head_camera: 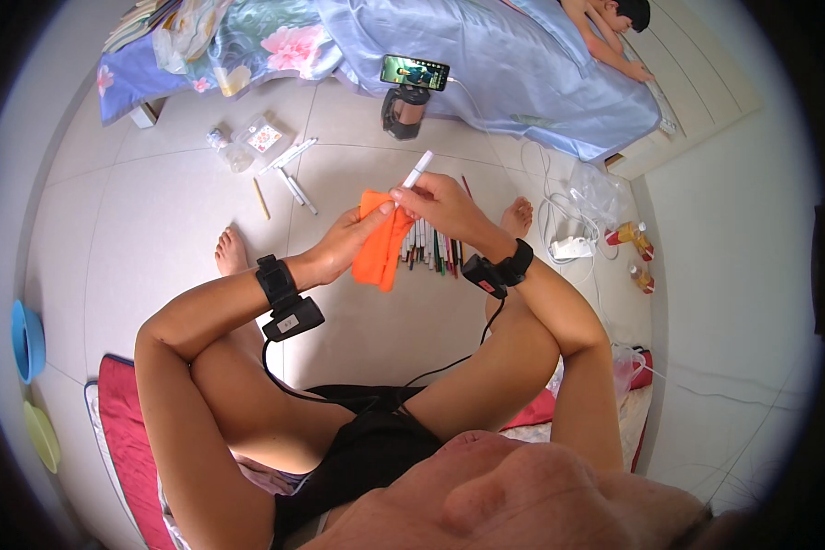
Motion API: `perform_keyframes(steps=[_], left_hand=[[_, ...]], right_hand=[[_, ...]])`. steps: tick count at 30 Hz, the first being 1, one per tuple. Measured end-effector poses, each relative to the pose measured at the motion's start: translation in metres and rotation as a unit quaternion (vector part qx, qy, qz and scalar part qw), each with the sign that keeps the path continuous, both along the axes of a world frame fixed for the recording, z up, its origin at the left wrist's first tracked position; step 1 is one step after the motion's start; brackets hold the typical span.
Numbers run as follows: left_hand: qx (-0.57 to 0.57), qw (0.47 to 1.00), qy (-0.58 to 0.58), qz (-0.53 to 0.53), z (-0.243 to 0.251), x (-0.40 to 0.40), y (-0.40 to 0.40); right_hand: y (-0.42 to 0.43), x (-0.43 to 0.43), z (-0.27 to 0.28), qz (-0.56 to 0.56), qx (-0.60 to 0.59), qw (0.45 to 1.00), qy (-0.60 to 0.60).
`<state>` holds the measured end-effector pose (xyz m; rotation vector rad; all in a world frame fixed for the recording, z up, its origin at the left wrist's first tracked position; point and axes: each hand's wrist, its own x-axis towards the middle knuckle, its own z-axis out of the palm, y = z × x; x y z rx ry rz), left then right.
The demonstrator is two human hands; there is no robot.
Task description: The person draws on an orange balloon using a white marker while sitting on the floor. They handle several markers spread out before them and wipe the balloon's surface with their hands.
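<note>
My left hand [340, 246] grips a folded orange cloth [377, 251], its thumb pressed on top near the upper edge. In my right hand [440, 203] is a white marker pen [419, 167], tilted with one end pointing up and away. The pen's lower end meets the cloth beside my left thumb; my fingers hide the tip. Beneath and to the right of the cloth, a row of markers and coloured pencils [430, 249] lies on the tiled floor, partly covered by the cloth and my right hand.
Loose white markers [295, 189], a yellow pencil [260, 199] and a clear plastic box [265, 137] lie ahead left. A phone [414, 72] leans above a dark container [405, 113] by the bed [467, 41], where another person lies. Cables, a power strip [572, 247] and small bottles [632, 237] are at right.
</note>
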<state>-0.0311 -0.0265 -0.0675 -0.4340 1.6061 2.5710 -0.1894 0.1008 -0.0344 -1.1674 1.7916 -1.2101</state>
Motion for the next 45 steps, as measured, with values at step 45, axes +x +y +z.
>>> perform_keyframes(steps=[45], left_hand=[[0.018, 0.996, -0.019, 0.086, 0.017, 0.001, -0.015]], right_hand=[[0.014, 0.013, 0.018, -0.023, -0.044, 0.987, 0.151]])
